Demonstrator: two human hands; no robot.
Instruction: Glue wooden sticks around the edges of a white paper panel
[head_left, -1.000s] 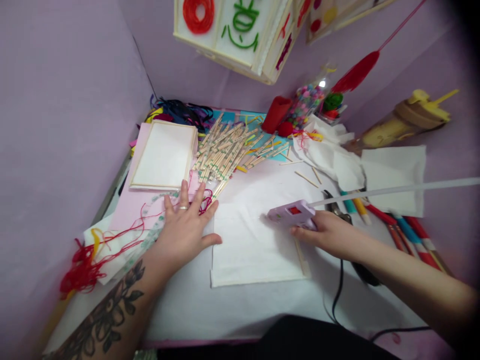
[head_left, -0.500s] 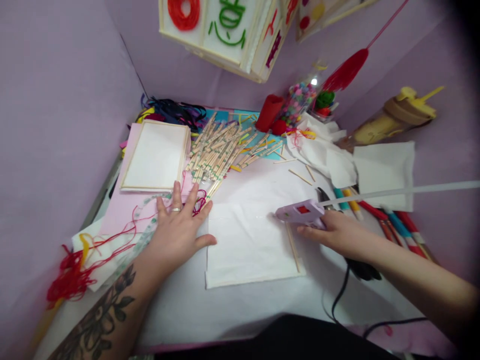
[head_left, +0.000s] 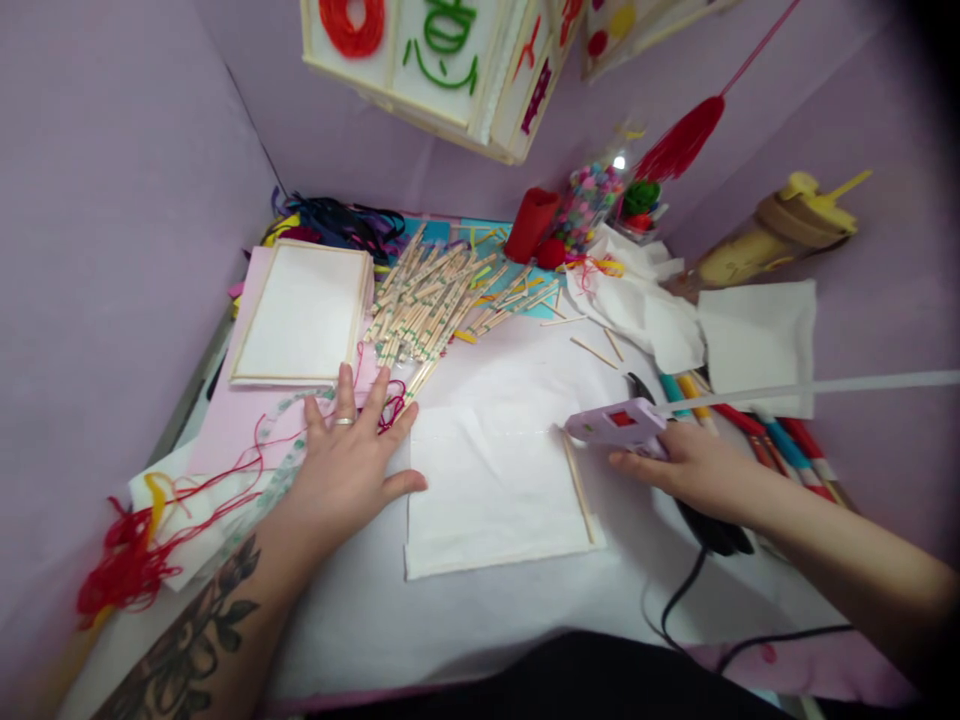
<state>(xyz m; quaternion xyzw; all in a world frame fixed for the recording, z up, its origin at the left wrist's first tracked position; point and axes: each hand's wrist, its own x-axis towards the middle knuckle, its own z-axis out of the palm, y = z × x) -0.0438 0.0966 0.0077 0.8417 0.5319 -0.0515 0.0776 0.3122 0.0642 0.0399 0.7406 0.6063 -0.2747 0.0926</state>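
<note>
My right hand grips a lilac hot glue gun with a long white glue stick sticking out of its back. The nozzle hovers by the upper right corner of a white cloth sheet. A thin wooden stick lies along the sheet's right edge, and another strip runs along its bottom edge. A line of glue crosses the upper part of the cloth. My left hand is spread flat beside the sheet's left edge, thumb near the cloth, over a clear green-marked tape and red yarn.
A heap of wooden sticks lies at the back, beside a stick-framed white panel. Crumpled white cloth, markers and black scissors lie at the right. A decorated lantern hangs overhead; a yellow tumbler stands behind.
The glue gun has moved slightly right, away from the cloth's corner, in my right hand. My left hand stays spread in place. The whole view has shifted a little.
</note>
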